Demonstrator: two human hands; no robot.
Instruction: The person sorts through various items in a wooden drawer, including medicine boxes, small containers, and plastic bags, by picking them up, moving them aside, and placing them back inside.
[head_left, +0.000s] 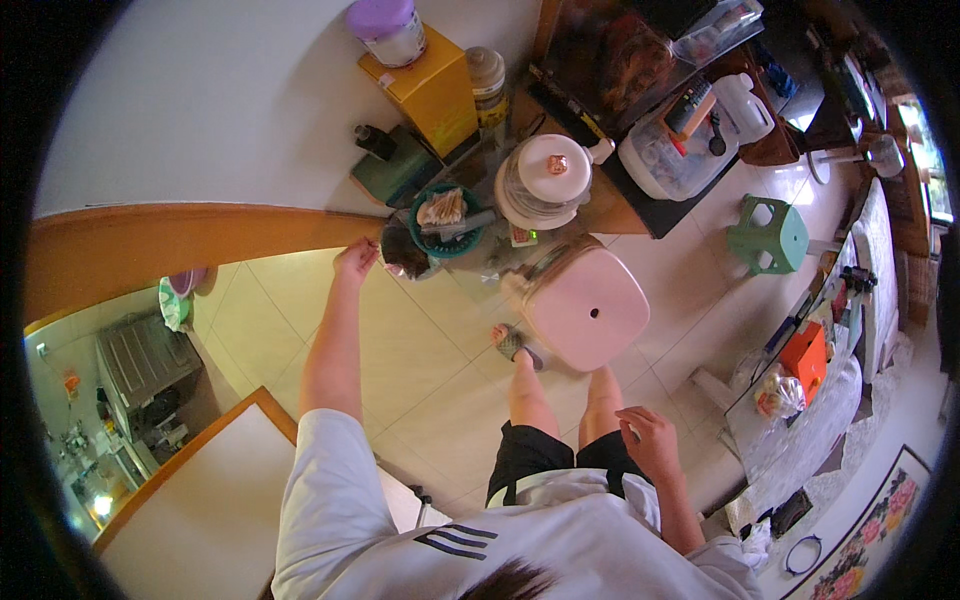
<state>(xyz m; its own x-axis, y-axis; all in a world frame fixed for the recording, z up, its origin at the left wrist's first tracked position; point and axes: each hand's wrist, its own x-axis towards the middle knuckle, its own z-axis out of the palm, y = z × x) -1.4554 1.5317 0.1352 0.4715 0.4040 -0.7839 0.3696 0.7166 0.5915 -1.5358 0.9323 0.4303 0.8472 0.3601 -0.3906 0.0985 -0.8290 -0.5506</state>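
My left hand (357, 257) reaches forward at the edge of a small glass-topped stand; its fingers are bunched, and whether they pinch anything is not clear. Just right of it is a dark round container (405, 251) with clear plastic at its rim. Beside that, a teal plastic basket (480, 238) holds cotton swabs (442, 207). A glass kettle with a white lid (553, 169) stands further right. My right hand (649, 437) hangs near my right thigh with its fingers loosely curled and nothing seen in it. A pink plastic stool (589, 307) is in front of my legs.
A yellow box (431, 90) with a purple-lidded tub (388, 30) stands by the wall. At the right are a lidded plastic bin (667, 161), a green stool (784, 236) and a table with an orange box (804, 360). A doorway with a wooden frame (187, 225) opens at the left.
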